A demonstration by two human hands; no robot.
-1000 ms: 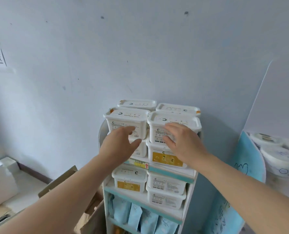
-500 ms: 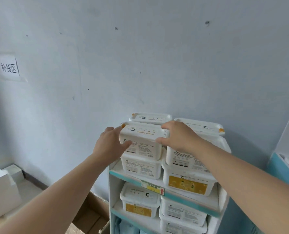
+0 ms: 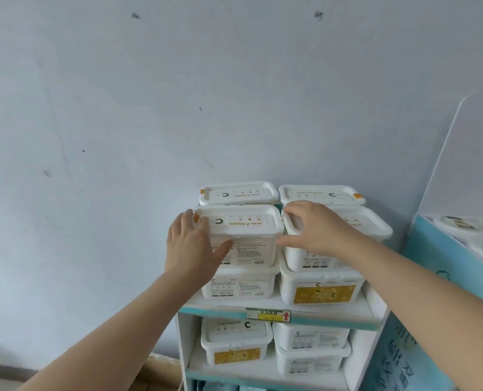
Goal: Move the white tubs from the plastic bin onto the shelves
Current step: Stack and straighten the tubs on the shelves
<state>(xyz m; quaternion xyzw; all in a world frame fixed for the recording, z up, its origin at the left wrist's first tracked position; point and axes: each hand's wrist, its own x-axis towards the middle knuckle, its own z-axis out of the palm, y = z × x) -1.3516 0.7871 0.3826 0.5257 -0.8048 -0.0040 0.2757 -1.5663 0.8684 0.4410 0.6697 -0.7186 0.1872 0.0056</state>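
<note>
Logged from my remote station, by size:
- Pale blue wall (image 3: 178, 108): filled my view from 9 round to 2 o'clock.
- White shelf unit (image 3: 206, 306) with teal edges: stood at 5 o'clock, two stocked levels showing.
- Blue-sided stand (image 3: 446, 277): at 4 o'clock, its contents too blurred to list.
- White tubs: four in two front stacks on the top level, two rear tubs (image 3: 239, 193) behind them, and three lower tubs (image 3: 236, 342) on the level below.
- Front-left tub (image 3: 248, 235): sat on another tub, with the front-right tub (image 3: 370, 230) just beside it at 3 o'clock.
- Left hand (image 3: 189, 249): fingers straight, palm flat on the front-left tub's 9 o'clock side, thumb across its front.
- Right hand (image 3: 316, 230): fingers spread over the front-right tub's lid corner, thumb reaching to the front-left tub's 3 o'clock side, unclamped.
- Yellow label (image 3: 268, 315): carried a red arrow on the top level's front edge
</note>
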